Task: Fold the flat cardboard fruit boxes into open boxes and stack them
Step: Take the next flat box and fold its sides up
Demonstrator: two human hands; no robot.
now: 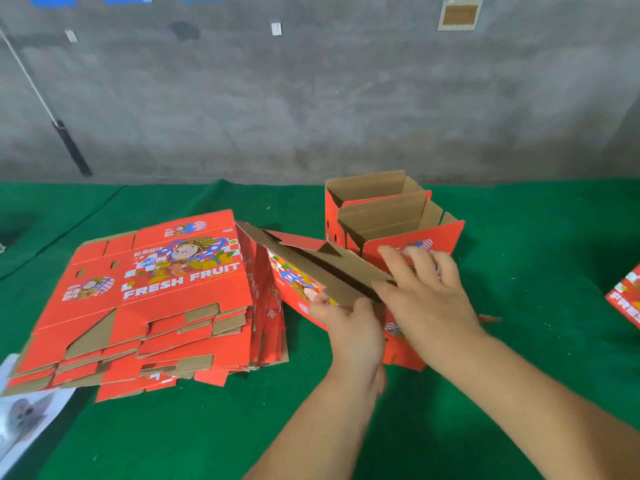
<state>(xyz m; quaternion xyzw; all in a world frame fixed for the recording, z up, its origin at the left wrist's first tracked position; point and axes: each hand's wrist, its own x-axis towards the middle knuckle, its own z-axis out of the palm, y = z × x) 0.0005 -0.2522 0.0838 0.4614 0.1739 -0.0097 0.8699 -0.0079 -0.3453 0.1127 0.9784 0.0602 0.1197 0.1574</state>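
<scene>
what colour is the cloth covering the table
Green cloth, plain and slightly fuzzy; seen in the head view.

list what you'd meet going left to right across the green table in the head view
printed paper sheet → stack of flat fruit boxes → half-folded box held by the left hand and right hand → another red box at the right edge

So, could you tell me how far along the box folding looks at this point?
Done: two open boxes stand nested together at the back of the green table. In hand: one box, partly unfolded, with the left hand gripping its near edge and the right hand pressing on a brown flap. Left: a thick pile of flat boxes on the left, so most of the job remains.
</scene>
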